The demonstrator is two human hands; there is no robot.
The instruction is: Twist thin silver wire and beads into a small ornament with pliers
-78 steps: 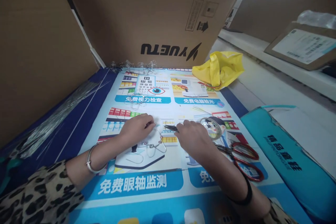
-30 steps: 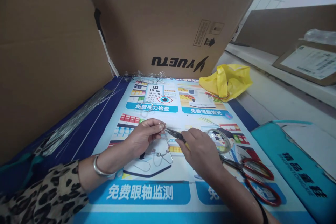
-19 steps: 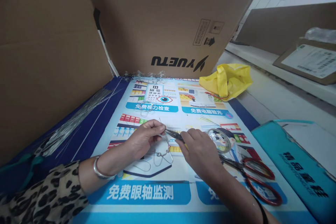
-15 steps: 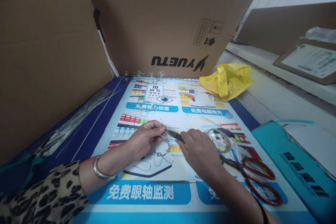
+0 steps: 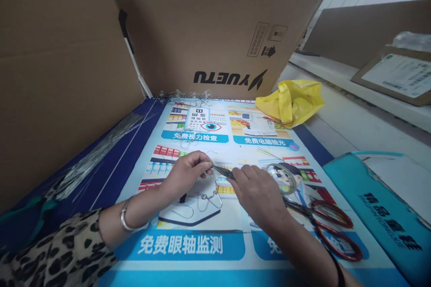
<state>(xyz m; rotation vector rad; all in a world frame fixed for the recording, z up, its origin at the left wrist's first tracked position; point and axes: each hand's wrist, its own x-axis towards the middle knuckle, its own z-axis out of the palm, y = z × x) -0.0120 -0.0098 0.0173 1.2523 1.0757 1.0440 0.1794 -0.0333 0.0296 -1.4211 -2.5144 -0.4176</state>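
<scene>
My left hand (image 5: 193, 169) pinches a thin bent wire piece (image 5: 217, 188) whose loops hang below the fingers over the printed sheet. In my right hand (image 5: 256, 190) is a pair of pliers (image 5: 222, 171), with narrow jaws pointing left and meeting the wire at my left fingertips. My right fingers cover the handles. Just right of that hand lies a roll of clear tape (image 5: 282, 178). Scissors with red handles (image 5: 336, 228) rest beside my right forearm, blades toward the tape.
Straight wires (image 5: 101, 157) lie on the left with green-handled cutters (image 5: 45, 202). Bent wire pieces (image 5: 188, 95) sit along the back, below a cardboard panel (image 5: 215, 22). A yellow bag (image 5: 292, 103) is at the back right, a teal box (image 5: 377, 206) at the right.
The wire end above my left fingers, upright before, now curves over to the left. The pliers have turned slightly, and both hands remain in nearly the same place.
</scene>
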